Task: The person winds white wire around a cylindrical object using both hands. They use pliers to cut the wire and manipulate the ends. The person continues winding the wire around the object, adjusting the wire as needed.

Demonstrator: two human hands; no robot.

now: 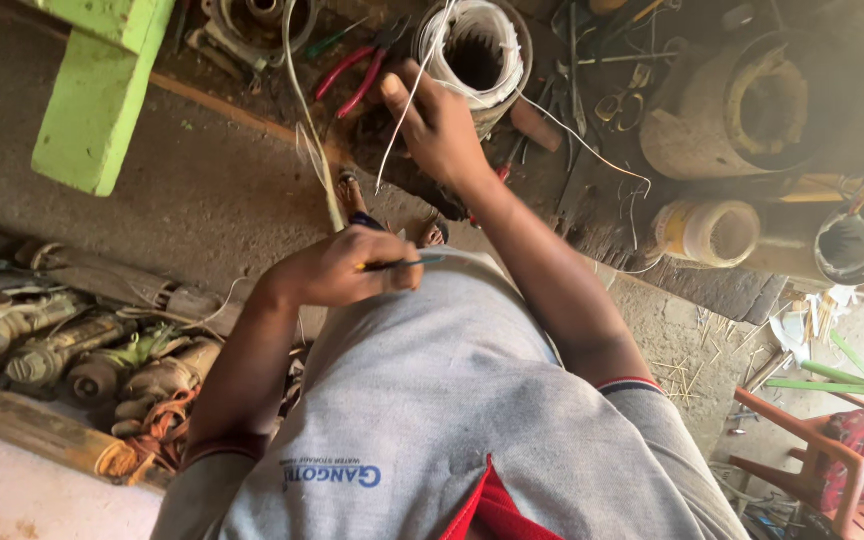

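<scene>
Pinching a white wire (399,125), the right hand (439,125) sits beside the stator (476,55) on the workbench (602,215); the wire runs up to its white winding. Left hand (344,268) is closed around a thin tool (402,264), held near the grey shirt (452,400). Red pliers (357,72) lie just left of the stator. Old motors (82,355) heaped on the floor at left, a red chair (832,465) at lower right.
</scene>
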